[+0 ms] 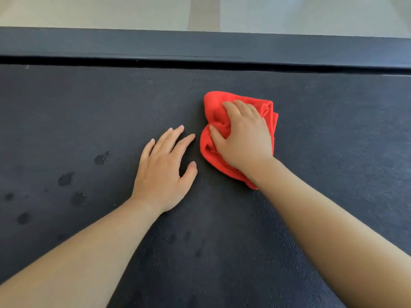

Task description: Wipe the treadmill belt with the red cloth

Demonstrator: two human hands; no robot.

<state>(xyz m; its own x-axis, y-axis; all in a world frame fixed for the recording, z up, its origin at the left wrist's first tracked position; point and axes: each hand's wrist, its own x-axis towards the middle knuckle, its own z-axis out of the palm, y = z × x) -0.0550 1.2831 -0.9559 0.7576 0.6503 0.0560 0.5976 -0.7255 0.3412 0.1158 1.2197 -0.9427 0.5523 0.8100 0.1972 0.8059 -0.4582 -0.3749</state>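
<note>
While our right hand [241, 138] bunches the red cloth [239, 134] under curled fingers and thumb at centre frame, pressing it onto the dark treadmill belt [333, 130], our left hand [163, 167] lies flat just beside it with fingers spread, holding nothing. Dark wet spots [66, 178] dot the belt at lower left, and the side rail [200, 45] crosses the upper frame.

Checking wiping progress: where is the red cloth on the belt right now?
In the head view, the red cloth lies bunched on the treadmill belt, right of centre, gripped under the right hand, close beside the left hand.
</note>
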